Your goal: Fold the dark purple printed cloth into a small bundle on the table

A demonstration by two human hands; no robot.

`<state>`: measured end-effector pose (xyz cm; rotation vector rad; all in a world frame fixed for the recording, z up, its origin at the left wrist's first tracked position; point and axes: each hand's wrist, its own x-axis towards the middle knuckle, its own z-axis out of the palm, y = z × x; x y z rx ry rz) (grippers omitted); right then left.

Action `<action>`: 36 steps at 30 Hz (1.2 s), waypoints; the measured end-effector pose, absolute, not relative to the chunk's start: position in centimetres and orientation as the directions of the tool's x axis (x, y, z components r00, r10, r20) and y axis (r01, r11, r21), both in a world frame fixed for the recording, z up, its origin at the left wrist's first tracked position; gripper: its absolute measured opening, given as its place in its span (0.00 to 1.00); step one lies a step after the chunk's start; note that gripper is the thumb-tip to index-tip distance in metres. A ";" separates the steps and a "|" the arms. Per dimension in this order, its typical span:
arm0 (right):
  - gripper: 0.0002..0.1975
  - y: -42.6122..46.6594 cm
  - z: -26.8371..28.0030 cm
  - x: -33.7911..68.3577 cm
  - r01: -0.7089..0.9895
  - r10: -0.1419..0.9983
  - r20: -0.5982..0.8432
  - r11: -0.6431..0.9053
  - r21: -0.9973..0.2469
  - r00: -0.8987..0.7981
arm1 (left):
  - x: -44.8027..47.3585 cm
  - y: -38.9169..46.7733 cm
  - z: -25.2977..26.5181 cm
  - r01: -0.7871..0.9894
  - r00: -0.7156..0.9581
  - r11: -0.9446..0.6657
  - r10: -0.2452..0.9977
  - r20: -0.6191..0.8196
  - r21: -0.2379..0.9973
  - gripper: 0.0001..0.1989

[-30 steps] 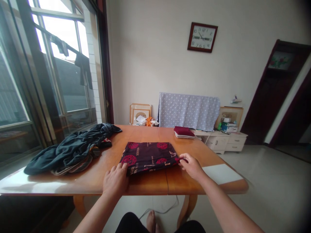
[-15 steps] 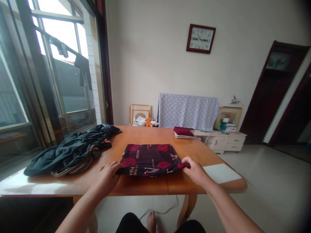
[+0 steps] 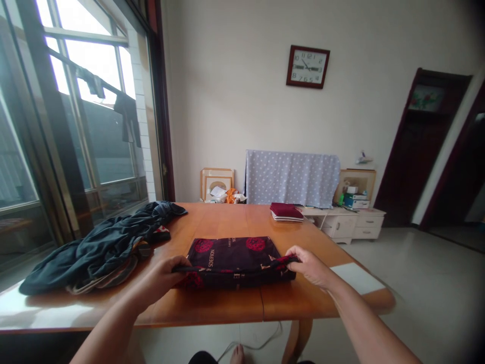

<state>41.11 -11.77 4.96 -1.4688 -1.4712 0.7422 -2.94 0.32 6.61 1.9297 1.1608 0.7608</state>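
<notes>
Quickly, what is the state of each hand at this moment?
Left hand: closed, pinching the near left corner of the dark folded cloth.
Right hand: closed, pinching its near right corner.

Folded cloth [image 3: 235, 260]: black w/ red rose print + pale lettering. Table [image 3: 212, 308]: orange-brown wood. Clothes heap [image 3: 94, 245]: dark navy, w/ striped bit underneath. Books [image 3: 286, 211]: maroon cover. Draped sheet [image 3: 291, 177]: grey-blue, white dots. Clock [image 3: 307, 66]: red-brown frame, white face.

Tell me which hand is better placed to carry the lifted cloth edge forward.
Neither clearly: left hand and right hand each pinch one near corner of the patterned cloth, evenly raised. Both together seems best.
</notes>
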 end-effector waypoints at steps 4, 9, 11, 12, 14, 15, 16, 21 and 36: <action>0.14 -8.9 4.3 41.6 0.339 0.975 0.184 0.133 -0.931 0.122 | -2.5 2.7 6.0 0.338 0.436 -0.235 0.897 0.070 0.911 0.18; 0.17 -4.9 2.8 42.3 0.308 0.961 0.167 0.094 -0.947 0.221 | -1.1 5.7 6.0 0.264 0.306 -0.158 0.949 0.073 0.952 0.20; 0.17 -3.3 2.4 42.4 0.304 0.960 0.141 0.063 -0.951 0.243 | -0.4 6.7 6.0 0.222 0.274 -0.112 0.961 0.048 0.969 0.21; 0.16 -2.6 2.2 42.5 0.302 0.960 0.130 0.051 -0.952 0.246 | 0.0 7.2 6.0 0.208 0.265 -0.090 0.964 0.033 0.974 0.21; 0.15 -1.2 2.0 42.7 0.296 0.961 0.118 0.040 -0.954 0.249 | 0.5 8.4 6.0 0.195 0.260 -0.060 0.966 0.007 0.979 0.22; 0.14 -0.5 2.0 42.8 0.292 0.960 0.119 0.042 -0.956 0.253 | 0.7 9.1 6.0 0.193 0.261 -0.051 0.965 -0.002 0.980 0.22; 0.14 0.2 2.0 42.9 0.287 0.959 0.123 0.045 -0.957 0.257 | 0.9 9.7 6.0 0.190 0.263 -0.044 0.965 -0.007 0.981 0.22; 0.12 3.5 1.6 43.5 0.274 0.945 0.115 0.028 -0.961 0.306 | 2.2 13.1 5.8 0.218 0.218 -0.089 0.975 0.041 0.972 0.22; 0.10 8.0 -3.4 45.1 0.491 0.889 0.193 -0.040 -0.870 0.415 | 4.0 16.9 1.9 0.781 0.151 -0.230 0.972 0.182 0.581 0.13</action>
